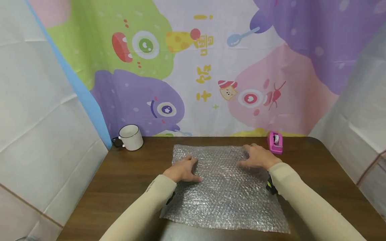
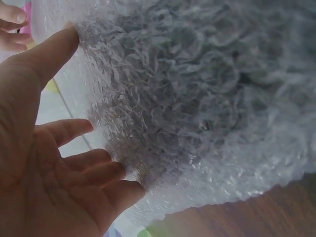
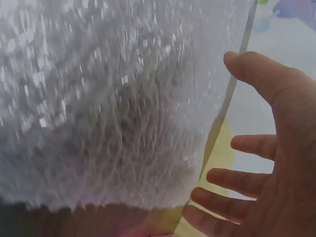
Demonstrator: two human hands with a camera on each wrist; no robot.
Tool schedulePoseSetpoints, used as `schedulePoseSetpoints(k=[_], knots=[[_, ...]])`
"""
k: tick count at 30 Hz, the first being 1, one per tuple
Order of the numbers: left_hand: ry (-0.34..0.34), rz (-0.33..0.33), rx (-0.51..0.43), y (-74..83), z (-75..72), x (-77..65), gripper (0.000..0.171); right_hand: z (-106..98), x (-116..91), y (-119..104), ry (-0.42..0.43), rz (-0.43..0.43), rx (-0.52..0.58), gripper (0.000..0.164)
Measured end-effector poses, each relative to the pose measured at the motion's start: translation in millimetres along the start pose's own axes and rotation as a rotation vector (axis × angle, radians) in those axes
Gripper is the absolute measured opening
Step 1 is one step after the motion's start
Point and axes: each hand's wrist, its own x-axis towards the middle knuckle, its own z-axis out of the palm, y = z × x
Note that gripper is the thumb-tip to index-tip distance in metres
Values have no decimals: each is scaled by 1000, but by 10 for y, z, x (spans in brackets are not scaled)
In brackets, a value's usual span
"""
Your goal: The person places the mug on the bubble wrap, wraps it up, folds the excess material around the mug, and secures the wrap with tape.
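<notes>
A sheet of clear bubble wrap (image 1: pixel 223 194) lies spread over the middle of the brown table. On its left part, my left hand (image 1: pixel 182 170) rests with fingers spread; in the left wrist view the fingertips (image 2: pixel 131 190) touch the bubbly surface. My right hand (image 1: pixel 257 157) is over the far right corner of the sheet, fingers apart and extended. The right wrist view shows that hand (image 3: pixel 261 163) with its thumb and fingers loosely straight beside the bubble wrap (image 3: pixel 113 113), nothing between them.
A white mug (image 1: pixel 131 138) with a dark rim stands at the back left, a small black object (image 1: pixel 117 142) beside its handle. At the back right sits a pink tape dispenser (image 1: pixel 275 143), just beyond my right hand. A cartoon-printed curtain (image 1: pixel 199 124) hangs behind the table (image 1: pixel 120 187).
</notes>
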Motion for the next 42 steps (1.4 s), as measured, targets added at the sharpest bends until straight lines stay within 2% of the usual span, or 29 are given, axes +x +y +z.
schedulePoseSetpoints(k=[8, 17, 25, 33, 42], knots=[[1, -20, 4, 12, -7, 17, 96, -64, 67, 111, 34, 8, 27, 98], [3, -30, 0, 28, 10, 11, 96, -7, 102, 124, 46, 7, 54, 105], [-12, -34, 2, 43, -9, 36, 96, 69, 128, 136, 11, 24, 64, 114], [-17, -40, -10, 37, -10, 15, 96, 121, 142, 138, -21, 35, 31, 107], [-6, -21, -32, 17, 18, -8, 96, 158, 127, 131, -73, 63, 68, 111]])
